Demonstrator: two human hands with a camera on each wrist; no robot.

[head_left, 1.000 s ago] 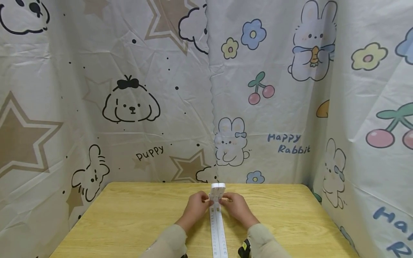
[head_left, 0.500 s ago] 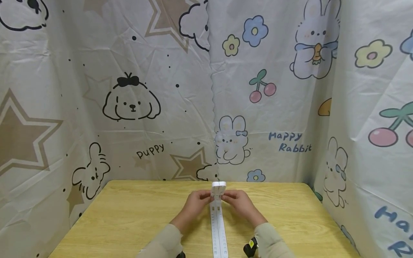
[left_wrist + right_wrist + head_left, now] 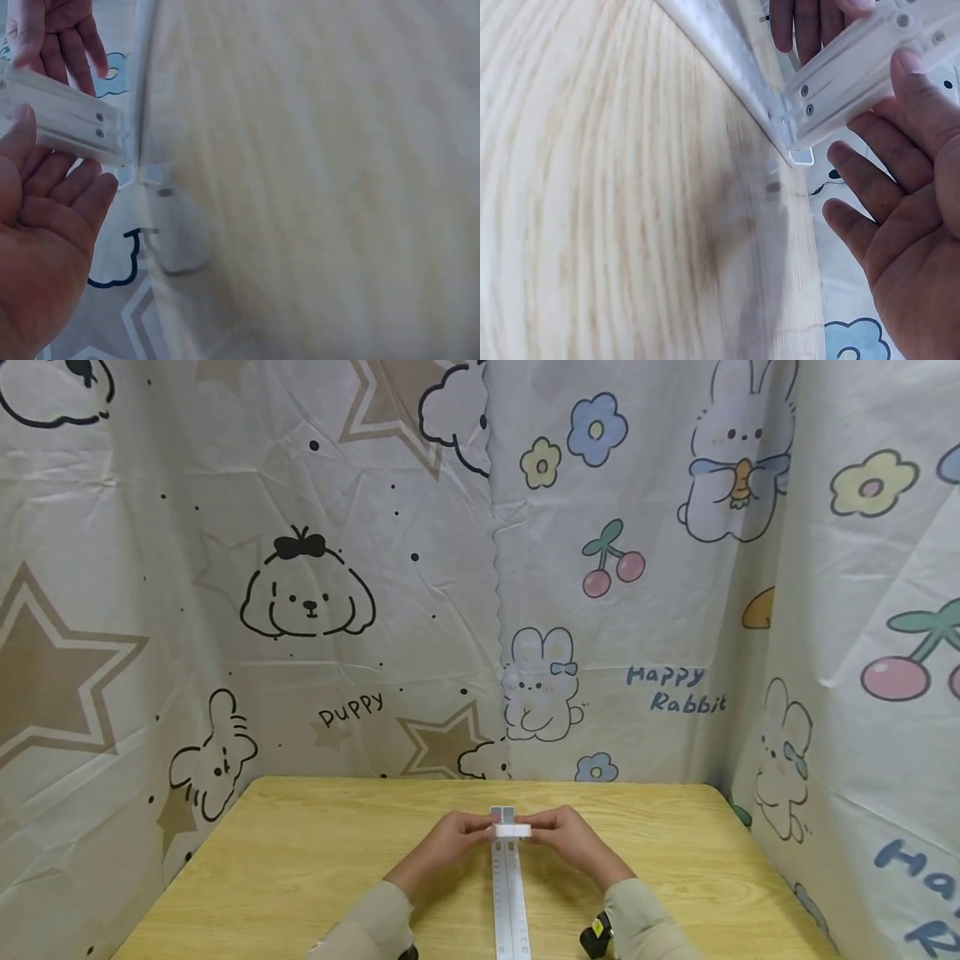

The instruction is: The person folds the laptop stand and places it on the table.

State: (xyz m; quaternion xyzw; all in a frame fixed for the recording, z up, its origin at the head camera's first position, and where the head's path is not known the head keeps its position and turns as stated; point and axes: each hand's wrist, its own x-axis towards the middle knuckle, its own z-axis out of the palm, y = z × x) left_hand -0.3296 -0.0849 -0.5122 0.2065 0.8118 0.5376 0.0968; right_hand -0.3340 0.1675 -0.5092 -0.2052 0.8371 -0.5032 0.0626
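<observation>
A long white plastic strip lies on the table, running away from me. At its far end a shorter hinged white section, with screws visible in both wrist views, leans up and towards me. My left hand pinches its left side, thumb on its near face and fingers behind. From the right side my right hand pinches the same section, thumb in front. In the right wrist view, the hinged section meets the strip at its end, near the table edge.
The wooden table reaches back to a patterned curtain, which surrounds it at the back and sides. A black wrist device sits by the right sleeve.
The hinged section has gone from standing nearly upright to tilting towards me, uncovering the strip's far end. Both hands keep hold of it; the forearms have spread slightly apart.
</observation>
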